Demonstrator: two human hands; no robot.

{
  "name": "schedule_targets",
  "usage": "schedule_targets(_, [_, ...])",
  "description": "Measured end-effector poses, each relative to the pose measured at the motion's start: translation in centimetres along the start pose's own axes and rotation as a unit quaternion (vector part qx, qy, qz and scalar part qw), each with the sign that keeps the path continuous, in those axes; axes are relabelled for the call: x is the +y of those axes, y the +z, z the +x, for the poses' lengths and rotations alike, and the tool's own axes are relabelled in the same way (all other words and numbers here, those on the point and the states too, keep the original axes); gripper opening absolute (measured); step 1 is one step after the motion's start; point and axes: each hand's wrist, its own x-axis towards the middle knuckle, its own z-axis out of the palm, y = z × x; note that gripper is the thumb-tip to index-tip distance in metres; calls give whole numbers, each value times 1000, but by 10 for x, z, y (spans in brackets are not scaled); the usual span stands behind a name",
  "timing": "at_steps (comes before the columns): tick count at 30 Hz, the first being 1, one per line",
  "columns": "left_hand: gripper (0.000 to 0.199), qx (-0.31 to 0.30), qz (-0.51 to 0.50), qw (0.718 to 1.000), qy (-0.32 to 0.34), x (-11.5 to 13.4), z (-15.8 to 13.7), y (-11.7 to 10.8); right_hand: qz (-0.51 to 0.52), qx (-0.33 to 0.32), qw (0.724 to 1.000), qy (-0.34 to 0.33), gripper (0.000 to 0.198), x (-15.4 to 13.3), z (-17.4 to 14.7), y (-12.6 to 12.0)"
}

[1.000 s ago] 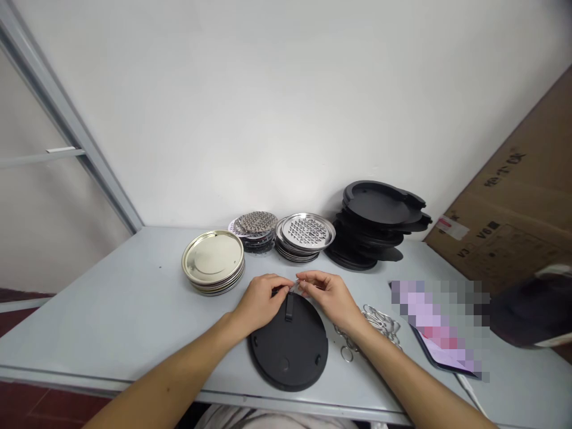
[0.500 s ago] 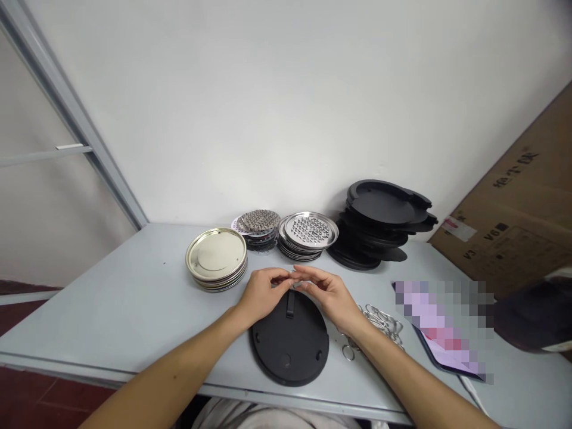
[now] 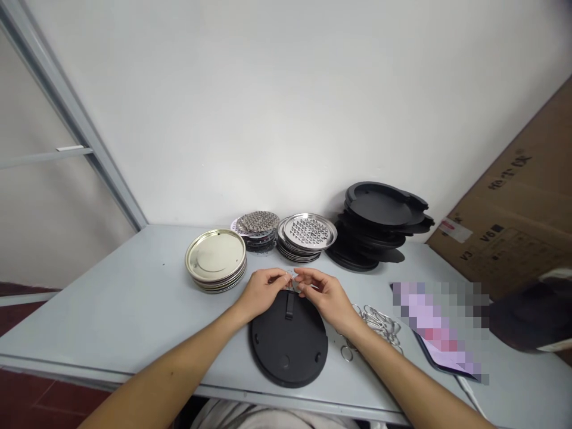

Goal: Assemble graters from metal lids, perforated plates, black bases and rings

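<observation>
Left hand [image 3: 263,293] and right hand [image 3: 327,297] have been parted slightly since the earlier frame, thin wire ring [image 3: 290,273] exposed between. Pinched by left hand; right hand's grip cannot be told. Black disc [image 3: 289,348] laid just nearside of both, by table [image 3: 129,298] front edge. Wire ring's lower part blurred; disc's far rim partly covered. Matte, round, raised strip [image 3: 289,306] at far end.

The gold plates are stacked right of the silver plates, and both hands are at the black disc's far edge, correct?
No: the gold plates are stacked left of the silver plates, as the head view shows. The left hand and right hand are at the far edge of the black disc.
</observation>
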Motion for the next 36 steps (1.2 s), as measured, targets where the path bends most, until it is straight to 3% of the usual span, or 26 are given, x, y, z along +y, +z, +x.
schedule_targets(15, [29, -31, 7, 999, 23, -8, -1, -2, 23, -31, 999, 9, 38, 4, 2, 2])
schedule_targets(19, [25, -27, -26, 999, 4, -11, 1, 0, 40, -25, 999, 21, 39, 7, 3, 2])
schedule_targets(26, [19, 9, -69, 994, -84, -20, 11, 3, 1, -17, 999, 40, 37, 11, 8, 1])
schedule_targets(36, [24, -19, -124, 985, -117, -25, 16, 0, 11, -56, 998, 39, 30, 10, 8, 1])
